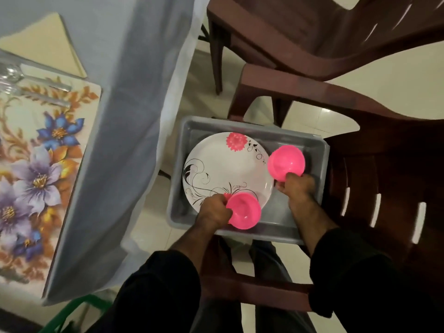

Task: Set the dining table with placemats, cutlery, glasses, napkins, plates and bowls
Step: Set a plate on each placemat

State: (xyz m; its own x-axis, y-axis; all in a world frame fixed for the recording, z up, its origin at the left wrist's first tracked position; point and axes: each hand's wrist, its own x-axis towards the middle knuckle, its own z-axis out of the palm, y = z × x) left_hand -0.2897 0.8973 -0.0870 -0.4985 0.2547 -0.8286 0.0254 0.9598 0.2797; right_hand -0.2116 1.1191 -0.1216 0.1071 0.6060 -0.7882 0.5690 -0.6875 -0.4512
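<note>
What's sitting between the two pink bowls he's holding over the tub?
In the head view, the white floral plate lies in the grey tub between the left hand's bowl and the right hand's bowl.

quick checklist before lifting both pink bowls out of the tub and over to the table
1. Left hand grips the near pink bowl: ok.
2. Right hand grips the far pink bowl: ok.
3. Bowls free of the white plate: cannot tell.
4. Plate lies in the grey tub: ok.
5. Bare spot on the floral placemat for a bowl: ok.
6. Cutlery set at the placemat's far end: ok.
</note>
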